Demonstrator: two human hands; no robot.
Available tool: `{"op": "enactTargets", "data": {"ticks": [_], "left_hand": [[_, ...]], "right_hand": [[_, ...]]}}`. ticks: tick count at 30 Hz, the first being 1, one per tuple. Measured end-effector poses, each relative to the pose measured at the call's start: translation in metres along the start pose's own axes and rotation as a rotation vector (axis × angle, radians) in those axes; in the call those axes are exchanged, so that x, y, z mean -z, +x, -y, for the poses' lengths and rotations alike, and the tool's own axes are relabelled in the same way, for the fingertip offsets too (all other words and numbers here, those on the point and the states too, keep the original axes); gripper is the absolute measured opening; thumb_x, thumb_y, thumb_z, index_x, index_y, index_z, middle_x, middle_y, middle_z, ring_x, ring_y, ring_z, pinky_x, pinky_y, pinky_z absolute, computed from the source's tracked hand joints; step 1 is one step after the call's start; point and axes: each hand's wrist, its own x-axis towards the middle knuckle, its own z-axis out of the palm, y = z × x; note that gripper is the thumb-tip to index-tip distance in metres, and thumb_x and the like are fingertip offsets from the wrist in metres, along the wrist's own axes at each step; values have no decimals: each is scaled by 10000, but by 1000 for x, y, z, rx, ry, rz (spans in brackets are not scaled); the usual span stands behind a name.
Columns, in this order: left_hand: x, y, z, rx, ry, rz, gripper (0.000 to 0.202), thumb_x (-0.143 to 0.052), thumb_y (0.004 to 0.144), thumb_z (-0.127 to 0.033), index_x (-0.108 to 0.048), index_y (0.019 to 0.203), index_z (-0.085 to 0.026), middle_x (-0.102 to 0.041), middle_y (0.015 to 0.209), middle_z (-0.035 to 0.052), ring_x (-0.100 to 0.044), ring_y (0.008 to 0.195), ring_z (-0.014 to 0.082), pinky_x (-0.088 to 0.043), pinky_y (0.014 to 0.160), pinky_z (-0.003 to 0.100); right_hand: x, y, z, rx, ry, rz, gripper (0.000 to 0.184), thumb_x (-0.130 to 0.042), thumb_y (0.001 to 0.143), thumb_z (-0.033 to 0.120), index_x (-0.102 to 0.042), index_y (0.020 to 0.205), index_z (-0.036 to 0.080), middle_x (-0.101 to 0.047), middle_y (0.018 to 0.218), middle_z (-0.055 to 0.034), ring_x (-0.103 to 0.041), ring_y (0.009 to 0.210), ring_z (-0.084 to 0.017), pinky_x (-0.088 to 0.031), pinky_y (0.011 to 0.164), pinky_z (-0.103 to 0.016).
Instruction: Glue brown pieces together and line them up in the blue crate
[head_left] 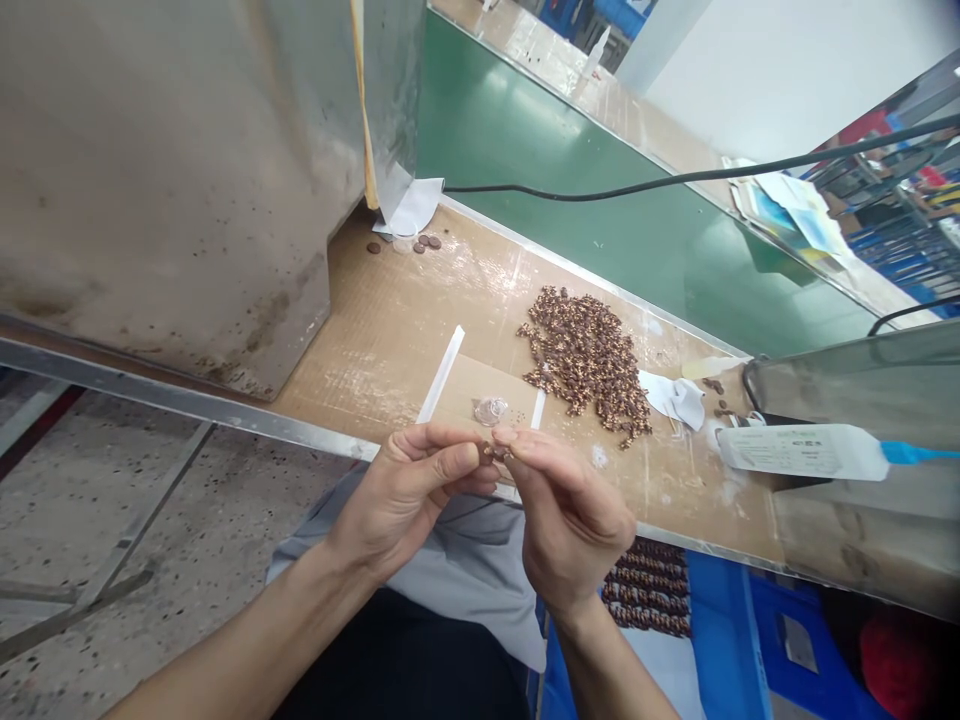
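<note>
My left hand (pixel 424 475) and my right hand (pixel 570 495) meet just above the near edge of the workbench, fingertips pinched. Between them is a small brown and gold part (pixel 495 453), mostly covered by the fingers, so its exact kind does not show. Right behind the fingertips, a small clear ring-shaped piece (pixel 490 410) lies on the bench beside scattered tiny bits. Farther back and to the right spreads a heap of small brown and gold parts (pixel 585 360) that look alike.
Under the bench at right, a blue crate (pixel 724 620) holds rows of brown parts (pixel 646 590). A white bottle with a blue tip (pixel 806 452) lies at right. Large metal housing (pixel 172 190) stands at left. A black cable (pixel 555 193) crosses the green belt (pixel 517 120).
</note>
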Motion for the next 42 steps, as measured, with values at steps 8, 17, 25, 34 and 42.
{"op": "enactTargets", "data": {"ticks": [8, 17, 25, 34, 42], "left_hand": [[-9, -4, -6, 37, 25, -25, 189, -1055, 800, -263, -926, 918, -191, -902, 891, 59, -845, 746, 142, -700, 761, 181], [-13, -6, -7, 34, 65, -78, 213, -1075, 767, -276, -923, 882, -182, -898, 868, 53, -832, 716, 127, -696, 753, 169], [-13, -5, -2, 31, 86, -91, 194, -1060, 795, -289, -922, 894, -194, -896, 862, 49, -838, 749, 133, -696, 774, 173], [-10, -3, 4, 16, 201, -46, 253, -991, 891, -312, -895, 1091, -191, -903, 1020, 79, -864, 844, 186, -718, 847, 264], [21, -3, 9, -242, 527, -127, 216, -890, 998, -337, -858, 1180, -226, -879, 1130, 55, -866, 934, 209, -704, 938, 308]], "right_hand": [[7, 2, 3, 5, -27, 30, 358, -793, 1009, 40, -862, 1232, 311, -883, 1184, -36, -872, 1081, -287, -754, 993, -491], [8, 1, 1, 78, -80, 34, 401, -792, 996, 19, -855, 1257, 316, -882, 1190, -30, -873, 1078, -293, -760, 993, -510], [9, -1, -3, 153, -97, 14, 413, -788, 990, -4, -846, 1278, 286, -879, 1202, -42, -872, 1079, -275, -761, 988, -477], [22, -4, -8, 33, -93, 16, 362, -793, 999, 14, -857, 1223, 291, -882, 1160, -24, -864, 1077, -253, -732, 1021, -450], [98, -4, -77, -25, -564, -20, 192, -753, 1085, 188, -864, 1211, 282, -878, 1121, -33, -842, 1038, -237, -682, 972, -413]]}}
